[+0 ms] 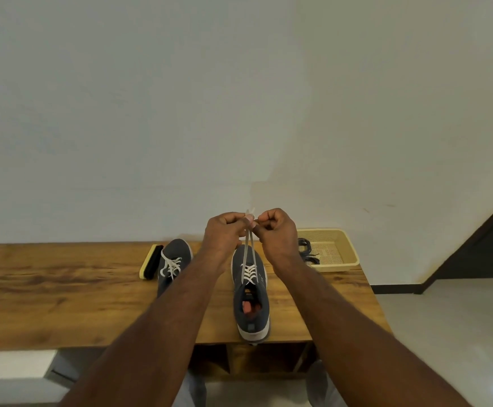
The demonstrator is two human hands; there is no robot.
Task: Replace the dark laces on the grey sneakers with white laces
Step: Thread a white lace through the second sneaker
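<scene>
a: what is being held by the left hand [224, 230] and the right hand [274, 229]?

b: the two ends of the white lace [249, 254] are being pinched, one by each hand, fingers curled tight round them. the ends are being drawn up taut and together between the two hands, above the toe of the near sneaker [251, 295].

a: where is that sneaker being kept?

b: directly below the hands, on the wooden table [63, 289], heel toward the person. white crossings are being shown over its lower eyelets; the top eyelets cannot be made out clearly.

a: and the other one?

b: the second sneaker [173, 262], just left of the left forearm, is being seen already laced in white.

a: the dark laces [307, 251]?

b: lying right of the right hand, at the edge of the yellow basket [345, 251]. so removal is judged done; what is likely left is evening the ends and perhaps tying.
</scene>
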